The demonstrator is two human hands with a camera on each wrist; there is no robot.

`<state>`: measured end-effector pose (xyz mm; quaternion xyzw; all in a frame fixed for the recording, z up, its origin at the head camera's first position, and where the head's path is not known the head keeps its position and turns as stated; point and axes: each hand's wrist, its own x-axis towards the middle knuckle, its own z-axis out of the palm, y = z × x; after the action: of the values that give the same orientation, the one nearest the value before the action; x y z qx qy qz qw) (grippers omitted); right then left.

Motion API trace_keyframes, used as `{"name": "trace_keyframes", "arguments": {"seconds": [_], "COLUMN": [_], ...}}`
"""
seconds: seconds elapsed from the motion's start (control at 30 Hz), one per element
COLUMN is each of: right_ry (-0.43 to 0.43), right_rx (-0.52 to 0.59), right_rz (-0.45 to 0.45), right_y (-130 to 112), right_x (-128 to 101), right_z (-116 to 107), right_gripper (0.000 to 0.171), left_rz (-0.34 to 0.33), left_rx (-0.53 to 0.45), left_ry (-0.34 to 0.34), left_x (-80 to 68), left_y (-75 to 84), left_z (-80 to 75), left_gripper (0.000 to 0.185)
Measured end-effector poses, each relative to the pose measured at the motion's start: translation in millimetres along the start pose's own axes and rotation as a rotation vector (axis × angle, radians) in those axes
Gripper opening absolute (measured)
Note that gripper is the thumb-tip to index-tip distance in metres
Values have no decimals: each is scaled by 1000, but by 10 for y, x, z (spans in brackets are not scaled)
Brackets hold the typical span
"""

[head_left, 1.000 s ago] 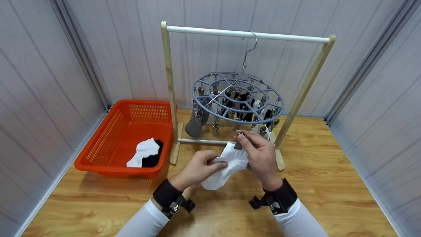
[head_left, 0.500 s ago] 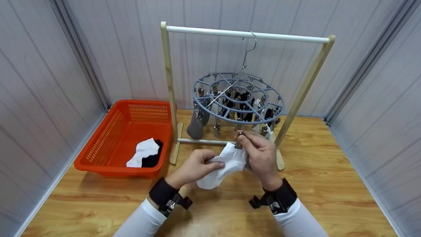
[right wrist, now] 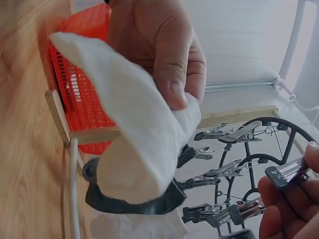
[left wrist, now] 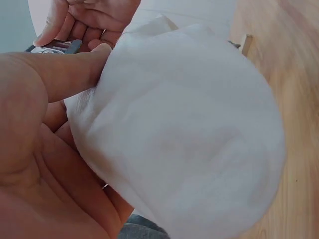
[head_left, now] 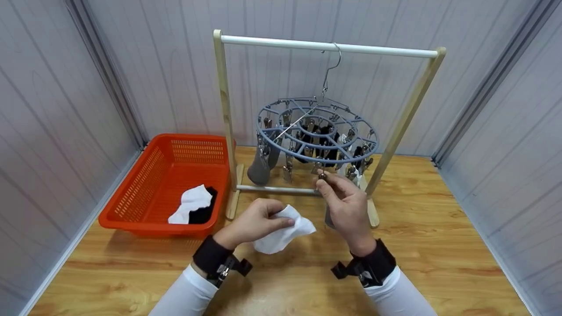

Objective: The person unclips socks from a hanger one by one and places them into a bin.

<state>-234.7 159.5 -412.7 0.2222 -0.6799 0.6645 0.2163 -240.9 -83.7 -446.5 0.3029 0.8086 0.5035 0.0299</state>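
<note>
My left hand (head_left: 257, 221) pinches a white sock (head_left: 290, 232) between thumb and fingers, and its loose end points right. In the left wrist view the sock (left wrist: 189, 129) fills much of the picture. My right hand (head_left: 349, 208) pinches a metal clip (right wrist: 286, 172) hanging from the round blue-grey drying hanger (head_left: 303, 157). Sock and clip are apart. Behind the right hand shows part of a grey sock (head_left: 329, 218), the rest hidden. Another grey sock (head_left: 259, 169) hangs at the hanger's left side, with black and white pieces farther back.
An orange basket (head_left: 131, 224) stands at the left, with a white sock (head_left: 193, 202) and a black piece (head_left: 204, 213) inside. A wooden rack with a white top bar (head_left: 281, 42) carries the hanger. Several free clips (head_left: 287, 171) dangle from it.
The white sock's edge was at the clip and has come away from it. My left hand has drawn the sock down and left. The right hand stays at the clip.
</note>
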Motion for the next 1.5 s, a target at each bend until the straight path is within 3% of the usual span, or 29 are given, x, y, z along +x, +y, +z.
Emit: {"name": "trace_keyframes", "arguments": {"seconds": [0.17,0.47,0.87,1.1,1.3,1.5], "right_ry": [4,94,205,253,247,211], "right_rx": [-144,-461,-504,-566,-686,-748], "right_rz": [-70,-371,-565,-587,-536,-483], "right_y": [-17,-78,-217,-215,-164,-115], "right_x": [-22,10,77,120,151,149], "right_z": [3,-82,-210,-270,-311,-315], "right_gripper": [33,25,24,35,49,56], "left_rz": [-31,-81,-142,-181,-207,-322], "left_rx": [16,13,-56,-45,-89,-30], "left_ry": [4,96,263,365,461,496], "left_x": [-33,-135,-381,-518,-557,-611], "left_y": [42,131,170,139,20,-76], "left_z": [-123,-501,-948,-1180,-1335,-1427], "left_gripper": [20,15,24,28,33,47]}}
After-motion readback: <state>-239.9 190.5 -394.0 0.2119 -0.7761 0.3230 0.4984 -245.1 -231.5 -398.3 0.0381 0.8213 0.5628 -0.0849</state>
